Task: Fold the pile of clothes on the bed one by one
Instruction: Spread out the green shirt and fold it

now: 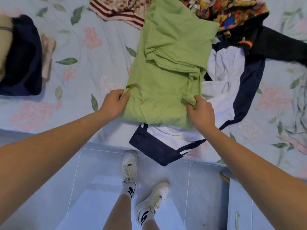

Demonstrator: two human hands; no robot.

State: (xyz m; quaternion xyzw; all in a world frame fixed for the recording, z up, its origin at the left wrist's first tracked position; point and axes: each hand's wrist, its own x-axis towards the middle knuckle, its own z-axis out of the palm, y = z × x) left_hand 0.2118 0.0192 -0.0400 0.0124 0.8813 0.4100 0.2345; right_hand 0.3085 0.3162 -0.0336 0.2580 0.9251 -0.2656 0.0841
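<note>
A light green shirt (167,63) lies lengthwise on the bed, its sides folded inward into a long strip. My left hand (114,103) pinches the near left corner of it. My right hand (200,112) grips the near right corner, with green cloth bunched in the fingers. Under the green shirt lies a white and navy garment (221,97) that hangs over the bed's edge. Behind it sits the unfolded pile: a multicoloured patterned garment (232,12), a black garment (279,44) and a pink one with dark red stripes (119,12).
The bed has a pale blue floral sheet (79,63). A stack of folded clothes, navy on top (25,58), sits at the far left. My feet in white shoes (131,165) stand on the tiled floor below the bed's edge. A low cabinet (240,205) stands at lower right.
</note>
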